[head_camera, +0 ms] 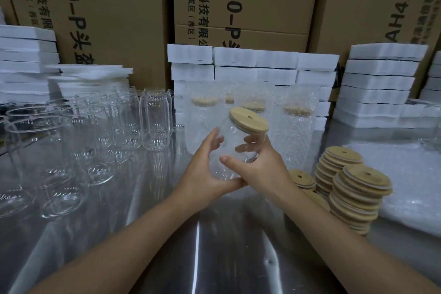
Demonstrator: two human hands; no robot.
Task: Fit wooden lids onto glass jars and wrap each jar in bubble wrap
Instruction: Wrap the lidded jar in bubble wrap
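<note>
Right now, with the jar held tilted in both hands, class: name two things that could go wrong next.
1. The glass jar is held tilted in the air above the steel table, between the left grip and the right grip. Smooth glass could slip, fall and break.
2. The wooden lid leans with the jar. If it is not fully seated, it might slide off.

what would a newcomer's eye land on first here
Dead centre, the left hand and right hand hold a tilted glass jar with a wooden lid on its mouth. Stacks of spare lids stand on the right, while bare jars crowd the left.
</note>
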